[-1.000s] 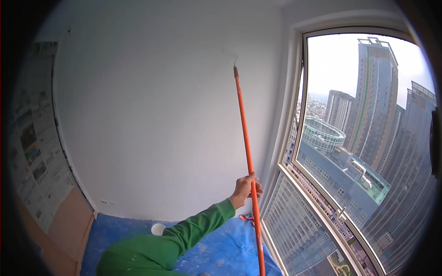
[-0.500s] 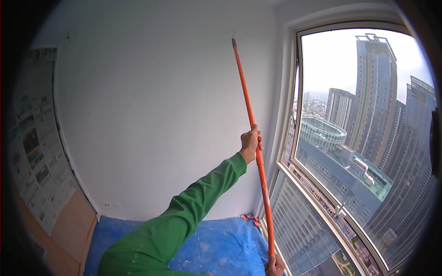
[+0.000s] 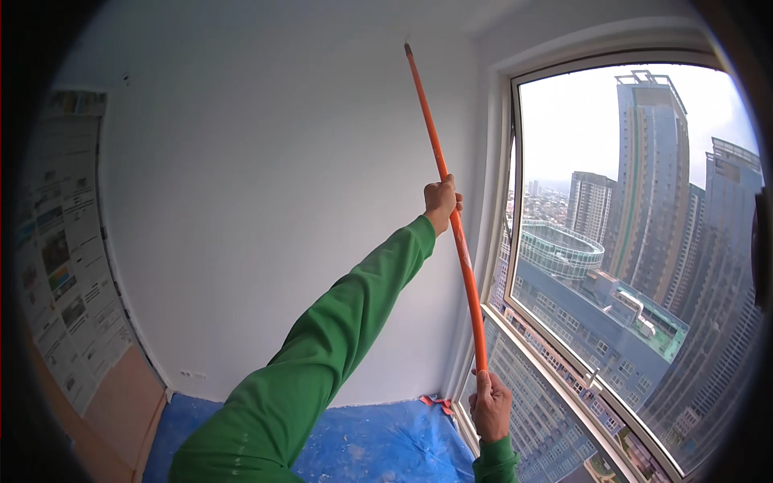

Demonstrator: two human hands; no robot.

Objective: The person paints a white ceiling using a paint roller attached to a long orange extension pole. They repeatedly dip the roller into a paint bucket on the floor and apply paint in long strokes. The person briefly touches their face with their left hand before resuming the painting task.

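Note:
A long orange extension pole (image 3: 469,286) slants up across the pale wall, its dark tip high up near the wall and a thin wire just above it. Closed around the pole's middle is my left hand (image 3: 440,201), the green-sleeved arm stretched out. Lower down, my right hand (image 3: 489,402) grips the bottom end, near the window. What the tip carries is too small to make out.
A tall framed window (image 3: 517,185) rises on the right, with high buildings outside. Blue sheeting (image 3: 378,439) covers the floor, with a red scrap (image 3: 437,404) by the corner. Newspaper sheets (image 3: 68,274) cover the left side. A socket (image 3: 193,374) sits low on the wall.
Both hands and the pole have moved up. My right hand has come further into view, with its sleeve cuff. The view has tilted up slightly.

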